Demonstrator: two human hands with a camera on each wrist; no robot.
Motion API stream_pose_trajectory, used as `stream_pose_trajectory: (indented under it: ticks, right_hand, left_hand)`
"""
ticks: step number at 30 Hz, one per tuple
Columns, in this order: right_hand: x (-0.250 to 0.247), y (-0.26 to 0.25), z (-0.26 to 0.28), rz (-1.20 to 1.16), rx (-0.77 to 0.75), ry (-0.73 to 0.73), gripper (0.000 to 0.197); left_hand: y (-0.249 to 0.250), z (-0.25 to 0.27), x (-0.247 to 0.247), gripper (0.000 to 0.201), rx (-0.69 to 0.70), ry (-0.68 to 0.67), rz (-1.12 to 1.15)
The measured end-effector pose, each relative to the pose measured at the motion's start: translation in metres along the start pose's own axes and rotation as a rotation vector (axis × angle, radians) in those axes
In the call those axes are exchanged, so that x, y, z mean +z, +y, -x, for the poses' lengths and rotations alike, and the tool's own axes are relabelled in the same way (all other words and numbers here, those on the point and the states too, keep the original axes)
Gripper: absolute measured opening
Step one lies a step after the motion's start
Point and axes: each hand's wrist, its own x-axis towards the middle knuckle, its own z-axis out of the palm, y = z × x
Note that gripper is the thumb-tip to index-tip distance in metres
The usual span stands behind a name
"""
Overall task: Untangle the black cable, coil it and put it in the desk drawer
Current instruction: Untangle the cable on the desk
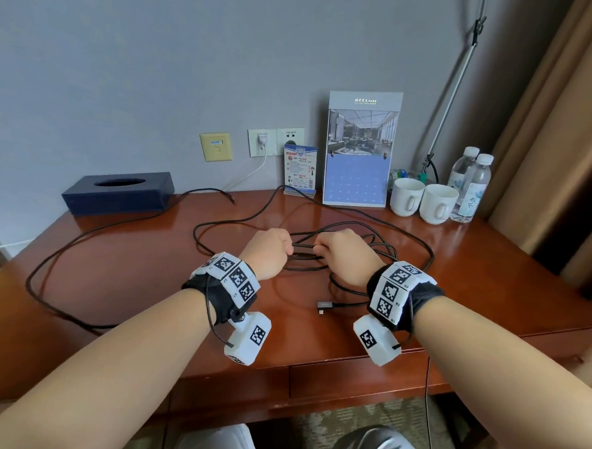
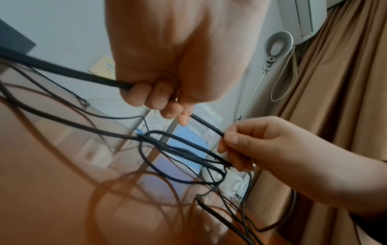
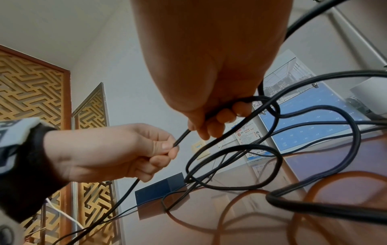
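1. Your left hand grips the black cable, fingers curled.
2. Your right hand pinches the same strand just beside it.
3. Cable loops lie tangled on the desk.

The wooden desk carries a tissue box at its back left corner; cable loops mid-top; calendar, mugs, bottles along the back right edge.

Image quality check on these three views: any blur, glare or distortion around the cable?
Head view: sharp, glare on the glossy desk, walls bowed at the edges. Left wrist view: black cable smeared near the left hand, desk reflections soft. Right wrist view: strong fisheye, the near cable loop blurred, right hand looms large.
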Motion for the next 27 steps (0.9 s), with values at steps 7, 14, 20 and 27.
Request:
stream_pose_trajectory:
  ticks: [7, 14, 20, 27]
  right_hand:
    - [-0.005, 0.004, -0.005, 0.004, 0.025, 0.022, 0.019]
    - [-0.009, 0.008, -0.003, -0.009, 0.054, 0.038, 0.02]
    - [-0.013, 0.009, 0.0, -0.031, 0.068, 0.044, 0.021]
    - [-0.015, 0.011, 0.002, -0.034, 0.081, 0.051, 0.02]
  left_hand:
    - [-0.02, -0.003, -0.017, 0.025, -0.108, 0.082, 0.044]
    - [-0.03, -0.002, -0.027, 0.031, -0.203, 0.157, 0.086]
    - [-0.04, -0.006, -0.041, 0.034, -0.31, 0.188, 0.116]
    - [-0.056, -0.007, -0.048, 0.032, -0.323, 0.253, 0.128]
